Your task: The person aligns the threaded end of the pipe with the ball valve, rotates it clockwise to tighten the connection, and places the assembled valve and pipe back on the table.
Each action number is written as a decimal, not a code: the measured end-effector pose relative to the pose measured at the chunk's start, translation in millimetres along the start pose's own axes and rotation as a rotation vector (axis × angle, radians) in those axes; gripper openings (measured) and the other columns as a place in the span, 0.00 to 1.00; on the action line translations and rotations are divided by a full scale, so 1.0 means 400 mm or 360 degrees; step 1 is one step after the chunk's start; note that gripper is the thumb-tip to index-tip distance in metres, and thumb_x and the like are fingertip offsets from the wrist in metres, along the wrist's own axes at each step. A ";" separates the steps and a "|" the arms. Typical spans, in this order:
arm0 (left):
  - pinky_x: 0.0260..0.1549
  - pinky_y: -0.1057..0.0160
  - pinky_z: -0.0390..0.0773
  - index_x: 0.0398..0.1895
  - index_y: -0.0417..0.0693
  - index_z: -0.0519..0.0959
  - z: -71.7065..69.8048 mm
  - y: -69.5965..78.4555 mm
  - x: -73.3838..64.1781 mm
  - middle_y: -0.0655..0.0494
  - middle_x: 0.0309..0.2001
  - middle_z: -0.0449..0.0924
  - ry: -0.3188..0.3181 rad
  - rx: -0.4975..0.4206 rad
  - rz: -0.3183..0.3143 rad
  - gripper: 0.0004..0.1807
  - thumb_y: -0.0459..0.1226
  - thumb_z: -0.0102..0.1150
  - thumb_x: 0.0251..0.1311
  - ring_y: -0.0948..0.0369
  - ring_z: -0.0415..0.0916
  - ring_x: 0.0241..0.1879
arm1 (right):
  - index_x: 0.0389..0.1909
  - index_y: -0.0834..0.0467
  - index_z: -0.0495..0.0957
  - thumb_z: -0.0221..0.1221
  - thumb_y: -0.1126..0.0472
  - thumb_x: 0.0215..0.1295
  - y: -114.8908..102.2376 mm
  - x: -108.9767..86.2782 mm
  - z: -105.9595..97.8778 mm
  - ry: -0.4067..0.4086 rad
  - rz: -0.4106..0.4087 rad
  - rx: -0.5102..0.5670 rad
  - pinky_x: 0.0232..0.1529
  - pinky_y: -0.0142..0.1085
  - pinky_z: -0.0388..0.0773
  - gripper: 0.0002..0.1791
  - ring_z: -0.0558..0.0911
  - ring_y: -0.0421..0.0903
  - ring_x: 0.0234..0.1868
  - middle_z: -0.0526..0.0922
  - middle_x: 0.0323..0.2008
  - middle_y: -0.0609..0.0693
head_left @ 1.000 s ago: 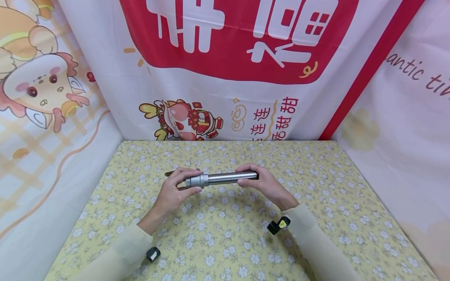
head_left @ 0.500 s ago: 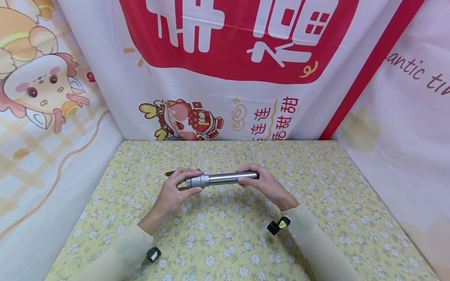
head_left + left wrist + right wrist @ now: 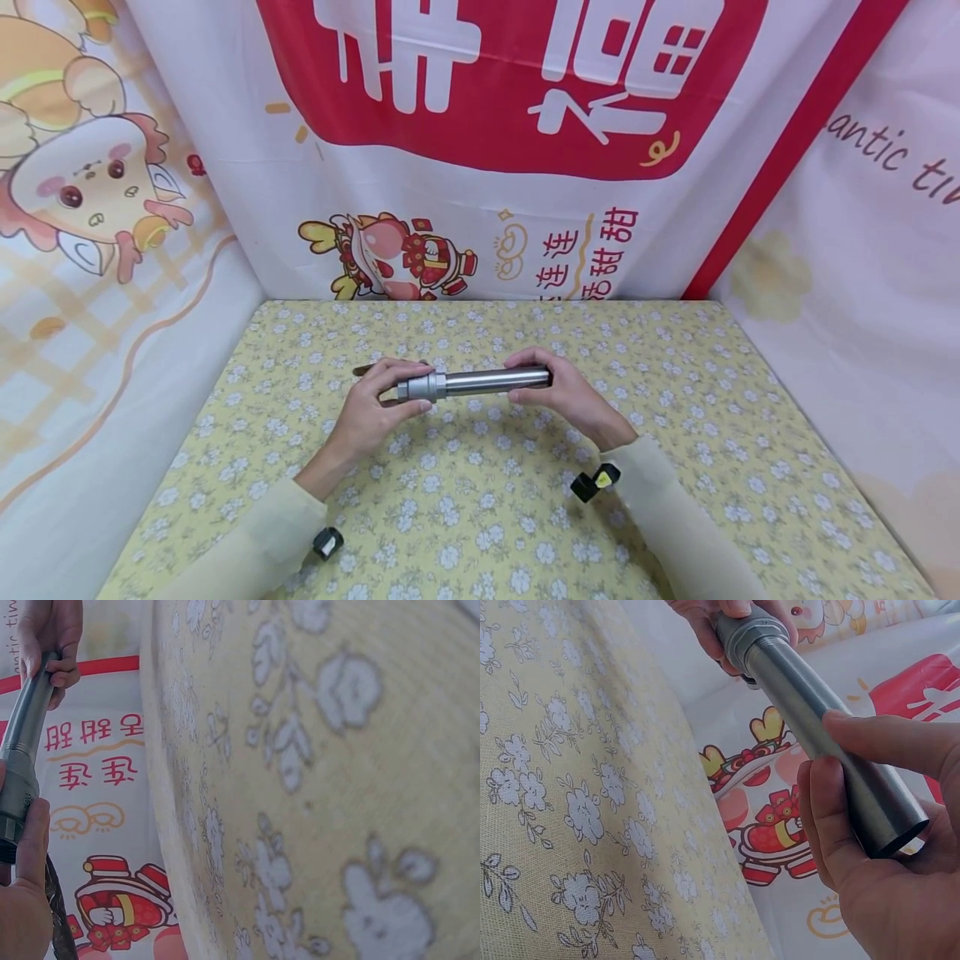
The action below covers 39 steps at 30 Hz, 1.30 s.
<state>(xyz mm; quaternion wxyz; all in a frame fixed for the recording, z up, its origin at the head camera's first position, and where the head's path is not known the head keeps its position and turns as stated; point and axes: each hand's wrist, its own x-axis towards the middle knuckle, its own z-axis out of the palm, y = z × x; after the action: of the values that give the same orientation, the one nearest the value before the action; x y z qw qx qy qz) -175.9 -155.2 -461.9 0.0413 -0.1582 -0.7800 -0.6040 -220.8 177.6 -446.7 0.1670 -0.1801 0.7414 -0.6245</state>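
Left hand (image 3: 367,417) and right hand (image 3: 567,393) grip the metal tube (image 3: 480,382), long axis crosswise, collar (image 3: 422,387) end leftward

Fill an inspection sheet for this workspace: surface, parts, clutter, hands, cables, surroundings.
Surface: table under a yellow cloth printed with white flowers.
Job's things: steel pipe, one end meeting a grey fitting; tightness can't be told. A dark strip shows beside the left hand; whether it is attached is unclear.
Clutter: nothing seen.
Hands: left grips the fitting; right hand grips the pipe near its other end. A small black device sits at each sleeve.
Cables: nothing seen.
Surroundings: printed drapes at left, back and right.
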 end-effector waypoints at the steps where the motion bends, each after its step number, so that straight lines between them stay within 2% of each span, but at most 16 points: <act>1: 0.54 0.65 0.90 0.65 0.52 0.86 0.000 0.000 0.000 0.49 0.64 0.77 0.0000 0.0000 0.0003 0.26 0.33 0.79 0.64 0.49 0.77 0.59 | 0.66 0.58 0.79 0.72 0.65 0.72 0.000 0.000 0.000 -0.0006 -0.0005 -0.0010 0.56 0.46 0.87 0.24 0.85 0.53 0.54 0.82 0.60 0.61; 3: 0.54 0.65 0.90 0.65 0.52 0.86 0.001 0.000 0.000 0.49 0.64 0.77 0.0000 0.0000 0.0008 0.26 0.33 0.79 0.64 0.49 0.77 0.59 | 0.66 0.58 0.78 0.72 0.66 0.72 -0.001 -0.001 -0.001 -0.0013 -0.0017 -0.0027 0.53 0.41 0.87 0.24 0.84 0.53 0.53 0.82 0.59 0.62; 6: 0.54 0.65 0.90 0.65 0.52 0.86 0.001 -0.001 0.000 0.49 0.64 0.77 -0.0002 -0.0003 0.0007 0.26 0.33 0.79 0.64 0.48 0.77 0.60 | 0.64 0.57 0.79 0.72 0.65 0.72 -0.002 -0.002 0.000 -0.0014 -0.0022 -0.0033 0.52 0.40 0.87 0.23 0.84 0.53 0.52 0.82 0.59 0.63; 11: 0.54 0.65 0.90 0.65 0.54 0.87 0.001 -0.004 0.000 0.50 0.64 0.77 0.0001 0.0014 -0.0001 0.26 0.34 0.79 0.64 0.48 0.77 0.60 | 0.64 0.57 0.79 0.72 0.63 0.72 0.000 -0.003 0.000 -0.0025 -0.0040 -0.0029 0.55 0.48 0.87 0.22 0.84 0.53 0.52 0.81 0.59 0.64; 14: 0.54 0.65 0.89 0.65 0.54 0.87 0.001 -0.007 0.001 0.51 0.64 0.77 0.0004 0.0027 0.0003 0.26 0.34 0.79 0.64 0.48 0.77 0.60 | 0.65 0.58 0.79 0.72 0.62 0.73 0.003 -0.003 0.000 -0.0035 -0.0043 -0.0022 0.56 0.48 0.86 0.22 0.84 0.54 0.52 0.81 0.59 0.64; 22: 0.54 0.66 0.89 0.65 0.55 0.87 0.003 -0.009 0.002 0.51 0.64 0.77 0.0006 0.0035 0.0009 0.26 0.35 0.79 0.64 0.49 0.77 0.60 | 0.65 0.55 0.80 0.72 0.59 0.74 0.007 -0.004 -0.003 -0.0018 -0.0009 -0.0016 0.63 0.65 0.81 0.22 0.84 0.56 0.54 0.82 0.59 0.60; 29: 0.54 0.65 0.89 0.65 0.56 0.87 0.001 -0.009 0.005 0.52 0.64 0.77 0.0005 0.0038 0.0010 0.26 0.35 0.79 0.64 0.49 0.77 0.60 | 0.64 0.52 0.82 0.72 0.55 0.74 0.005 -0.004 -0.005 0.0005 0.0025 -0.0037 0.64 0.67 0.79 0.21 0.84 0.55 0.53 0.82 0.59 0.57; 39: 0.54 0.66 0.89 0.65 0.55 0.87 0.000 -0.010 0.004 0.51 0.64 0.77 0.0008 0.0026 0.0013 0.26 0.35 0.79 0.64 0.49 0.77 0.60 | 0.64 0.53 0.83 0.71 0.52 0.75 0.009 0.000 -0.002 0.0005 0.0041 -0.0011 0.65 0.68 0.79 0.21 0.85 0.59 0.53 0.82 0.60 0.57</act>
<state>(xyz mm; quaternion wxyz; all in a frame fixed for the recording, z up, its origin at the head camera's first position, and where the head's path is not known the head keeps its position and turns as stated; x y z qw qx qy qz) -178.6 -155.8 -465.3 0.0472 -0.1595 -0.7842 -0.5978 -221.6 178.8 -449.9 0.1732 -0.1702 0.7461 -0.6200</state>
